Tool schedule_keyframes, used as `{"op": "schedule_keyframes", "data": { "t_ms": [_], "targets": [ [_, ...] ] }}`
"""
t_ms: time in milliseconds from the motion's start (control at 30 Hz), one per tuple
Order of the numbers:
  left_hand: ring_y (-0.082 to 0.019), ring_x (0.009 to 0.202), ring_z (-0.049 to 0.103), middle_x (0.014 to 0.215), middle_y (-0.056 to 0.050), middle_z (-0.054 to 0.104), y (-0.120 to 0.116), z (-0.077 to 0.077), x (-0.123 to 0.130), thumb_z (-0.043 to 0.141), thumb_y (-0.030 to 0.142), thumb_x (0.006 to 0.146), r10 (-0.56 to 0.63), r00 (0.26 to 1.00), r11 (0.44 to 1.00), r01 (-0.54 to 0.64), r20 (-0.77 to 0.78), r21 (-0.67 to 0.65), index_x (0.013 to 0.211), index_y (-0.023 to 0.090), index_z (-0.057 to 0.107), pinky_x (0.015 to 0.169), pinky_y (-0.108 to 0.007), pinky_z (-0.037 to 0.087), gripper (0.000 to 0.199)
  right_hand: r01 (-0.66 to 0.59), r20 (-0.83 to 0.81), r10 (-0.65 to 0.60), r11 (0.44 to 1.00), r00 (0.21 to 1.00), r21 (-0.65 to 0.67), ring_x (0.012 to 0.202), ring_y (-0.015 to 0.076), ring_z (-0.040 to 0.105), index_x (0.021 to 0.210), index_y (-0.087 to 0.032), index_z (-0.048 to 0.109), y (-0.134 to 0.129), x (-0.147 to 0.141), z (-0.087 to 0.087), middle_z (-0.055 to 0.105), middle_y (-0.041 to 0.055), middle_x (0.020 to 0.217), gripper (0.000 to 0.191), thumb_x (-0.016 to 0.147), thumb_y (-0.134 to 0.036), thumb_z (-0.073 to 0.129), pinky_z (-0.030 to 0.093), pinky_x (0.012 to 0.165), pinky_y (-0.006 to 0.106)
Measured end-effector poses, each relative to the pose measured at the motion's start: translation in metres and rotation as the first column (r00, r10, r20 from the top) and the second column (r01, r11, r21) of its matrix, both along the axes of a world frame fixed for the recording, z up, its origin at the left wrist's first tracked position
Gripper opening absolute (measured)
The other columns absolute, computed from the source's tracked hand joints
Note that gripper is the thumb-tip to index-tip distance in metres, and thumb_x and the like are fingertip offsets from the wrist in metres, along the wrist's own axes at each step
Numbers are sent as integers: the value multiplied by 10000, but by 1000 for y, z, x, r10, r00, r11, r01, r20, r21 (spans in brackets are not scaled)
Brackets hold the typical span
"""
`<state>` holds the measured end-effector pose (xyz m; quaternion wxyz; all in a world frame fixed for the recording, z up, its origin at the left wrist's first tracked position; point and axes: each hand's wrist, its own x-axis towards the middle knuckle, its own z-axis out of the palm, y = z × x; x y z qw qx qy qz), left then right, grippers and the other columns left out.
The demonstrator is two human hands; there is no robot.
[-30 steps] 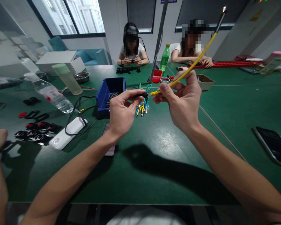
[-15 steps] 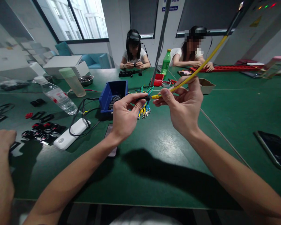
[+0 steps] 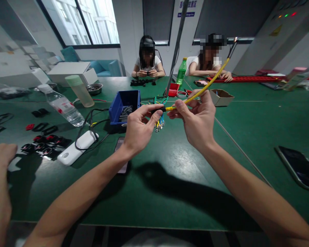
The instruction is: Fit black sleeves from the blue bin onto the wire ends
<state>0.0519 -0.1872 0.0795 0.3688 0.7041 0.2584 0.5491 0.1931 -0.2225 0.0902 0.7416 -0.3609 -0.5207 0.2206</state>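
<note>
Black, short and narrow, a tube-like piece [image 3: 162,109] is pinched between the thumb and forefinger of the left hand [image 3: 139,132], held above the middle of the green worktop [image 3: 170,209]. Bunched fingers of the right hand [image 3: 199,123] grip a long yellow cable [image 3: 208,84] close to its lower end, which meets the black piece; whether it sits inside, those fingertips hide too much to say. Beyond the grip, the cable rises in a gentle bow to dark leads [image 3: 231,51] with a bright tip. It looks light and springy, likely to swing at its free end, so a hold near the joint should steady it best. The black piece seems firm but small enough to slip, and is better taken by its sides. Ring-ended coloured wires [image 3: 159,125] show just behind.
</note>
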Motion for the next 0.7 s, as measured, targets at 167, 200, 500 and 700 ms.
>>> {"op": "schedule_keyframes", "data": {
  "t_ms": [167, 200, 500, 700],
  "targets": [
    [-158, 818, 660, 989, -52, 718, 3, -1, 1, 675, 361, 809, -21, 999, 1000, 21, 40, -15, 1002, 214, 720, 691, -241, 520, 247, -5, 0, 5, 1000, 1000, 8, 544, 135, 660, 918, -285, 420, 2, 1, -2, 600, -85, 698, 348, 760, -389, 712, 563, 512, 270],
    [-156, 808, 658, 976, -50, 720, 3, -2, 1, 681, 356, 805, -26, 999, 999, 27, 46, -18, 997, 216, 722, 684, -241, 518, 241, -5, 0, 5, 1000, 1000, 12, 541, 134, 658, 917, -286, 420, 2, 2, -2, 601, -86, 696, 345, 762, -384, 711, 563, 512, 270],
    [-144, 758, 646, 931, -48, 726, 5, -2, 0, 708, 338, 781, -53, 997, 998, 55, 50, -42, 994, 202, 726, 652, -235, 515, 253, -8, -14, 8, 1000, 1000, -6, 521, 123, 648, 904, -279, 415, 4, 1, -3, 589, -96, 668, 357, 754, -394, 717, 565, 504, 260],
    [-170, 809, 669, 943, -54, 727, 5, -3, 1, 714, 334, 775, -38, 997, 998, 40, 60, -38, 989, 200, 728, 670, -248, 541, 252, -48, -75, 44, 998, 996, -42, 519, 112, 647, 919, -272, 415, 6, 1, -4, 599, -100, 671, 405, 727, -415, 742, 557, 489, 230]
  ]
}}
